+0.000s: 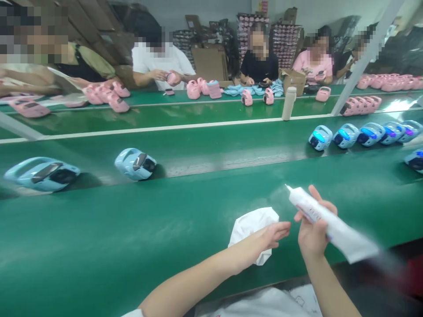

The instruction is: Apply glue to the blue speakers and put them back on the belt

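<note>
In my right hand is a white squeeze tube with a narrow pointed nozzle, tilted so the nozzle points up and to the left. My fingers wrap round its middle, and its flat end is blurred at the lower right. My left hand reaches across with its fingers stretched out and nothing in them. It lies over a crumpled white cloth or paper on the green work surface, hiding part of it. A small gap separates the left fingertips from the right hand.
Blue handled devices stand along the belt beyond me, several at the right with lit panels. A beige bottle stands on the white divider. Across the line, several people sit with pink devices. A metal post slants at the right.
</note>
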`<state>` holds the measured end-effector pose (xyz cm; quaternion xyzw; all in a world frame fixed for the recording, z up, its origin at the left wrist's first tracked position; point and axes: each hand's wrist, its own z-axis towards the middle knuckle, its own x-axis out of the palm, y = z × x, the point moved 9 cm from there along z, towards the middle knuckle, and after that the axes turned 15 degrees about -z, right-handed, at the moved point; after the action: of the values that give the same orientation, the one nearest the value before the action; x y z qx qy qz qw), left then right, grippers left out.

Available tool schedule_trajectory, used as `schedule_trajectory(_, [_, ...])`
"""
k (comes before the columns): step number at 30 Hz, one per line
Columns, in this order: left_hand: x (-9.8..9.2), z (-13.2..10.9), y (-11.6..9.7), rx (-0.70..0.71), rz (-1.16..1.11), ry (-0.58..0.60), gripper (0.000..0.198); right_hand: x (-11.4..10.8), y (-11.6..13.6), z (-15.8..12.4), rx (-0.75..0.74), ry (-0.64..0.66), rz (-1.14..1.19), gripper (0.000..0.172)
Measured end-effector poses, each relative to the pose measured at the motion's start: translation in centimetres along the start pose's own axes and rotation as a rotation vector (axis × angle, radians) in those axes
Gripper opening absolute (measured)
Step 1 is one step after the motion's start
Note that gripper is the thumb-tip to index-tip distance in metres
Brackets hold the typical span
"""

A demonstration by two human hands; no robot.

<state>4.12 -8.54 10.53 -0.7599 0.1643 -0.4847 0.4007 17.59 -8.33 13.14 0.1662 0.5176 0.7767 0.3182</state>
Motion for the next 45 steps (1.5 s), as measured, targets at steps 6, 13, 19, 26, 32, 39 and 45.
schedule_trajectory(6, [-1.5, 0.6, -1.7, -0.081, 0.135, -0.064, 0.041, 0.0, -11.4, 7.2, 0.695, -0.105, 0.703, 0.051])
schedule_trajectory(13, [-3.2, 10.6, -12.7, 0.348, 0.935, -0.291, 0.029, 1.9, -16.7, 6.5, 0.893, -0.041, 0.782, 0.024])
schedule_trajectory(19, [-4.1, 27.4, -17.0, 0.433, 1.256, -0.348, 0.028, 4.2, -15.9, 4.8, 1.016, 0.108, 0.863, 0.027])
schedule_trajectory(26, [-4.2, 37.1, -18.3, 0.392, 1.512, -0.343, 0.04, 5.2, -15.5, 4.2, 1.03, 0.184, 0.871, 0.03])
schedule_trajectory(32, [-6.1, 34.1, -19.9, 0.383, 1.628, -0.33, 0.025, 4.8, -15.8, 4.8, 0.99, 0.182, 0.893, 0.025])
schedule_trajectory(39, [-9.5, 19.6, -20.7, 0.41, 1.376, -0.506, 0.03, 3.4, -15.8, 6.5, 0.942, 0.137, 0.784, 0.033])
schedule_trajectory(45, [-11.2, 5.6, -16.4, 0.38, 1.167, -0.674, 0.03, 3.4, -13.6, 6.3, 0.965, 0.131, 0.707, 0.015])
